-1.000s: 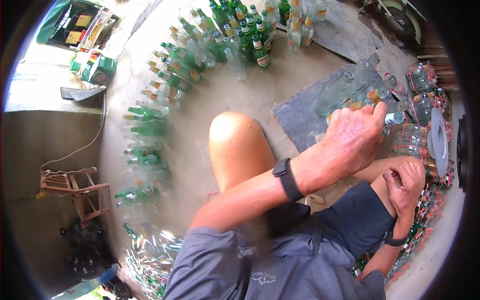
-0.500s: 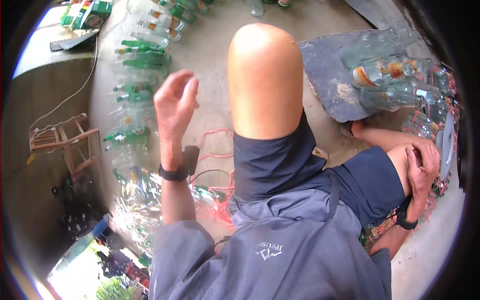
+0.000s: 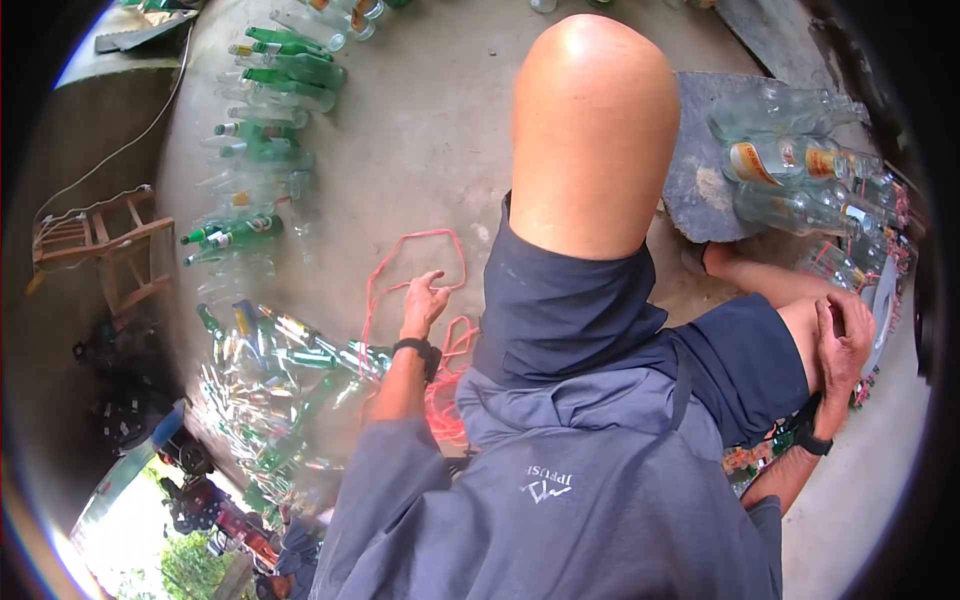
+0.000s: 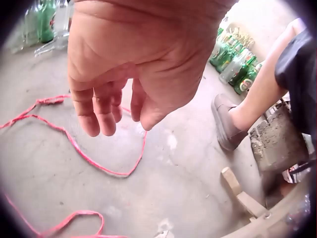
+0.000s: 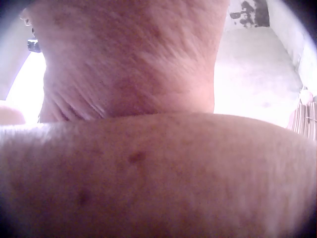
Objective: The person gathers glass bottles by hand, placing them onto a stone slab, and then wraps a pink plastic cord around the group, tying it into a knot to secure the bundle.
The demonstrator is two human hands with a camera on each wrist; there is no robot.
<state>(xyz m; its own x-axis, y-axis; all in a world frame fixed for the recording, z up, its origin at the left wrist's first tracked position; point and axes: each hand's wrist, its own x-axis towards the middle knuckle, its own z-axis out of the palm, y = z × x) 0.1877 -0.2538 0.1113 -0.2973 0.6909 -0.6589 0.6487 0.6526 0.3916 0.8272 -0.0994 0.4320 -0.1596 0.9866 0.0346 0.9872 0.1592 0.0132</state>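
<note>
My left hand [image 3: 425,300] is held low over a loop of pinkish-red plastic rope [image 3: 463,262] on the concrete floor. Seen from the left wrist, its fingers bend loosely downward, thumb apart, with no object between them; part of the rope [image 4: 89,157] passes behind the fingertips. More of this rope lies tangled beside my hip. My right hand [image 3: 845,335] rests on my bent right leg, and the right wrist view shows mostly its skin [image 5: 133,64] against the leg.
Clear bottles [image 3: 770,110], some with orange labels, lie on a dark slab [image 3: 700,180] to the right. Green and clear bottles [image 3: 265,225] line the left side, above a heap of bottles [image 3: 250,400]. A wooden stool [image 3: 105,245] lies farther left.
My left hand has swung from over the bottles on the slab, across my raised knee, to the left and then down to the rope. The right hand stays on the leg.
</note>
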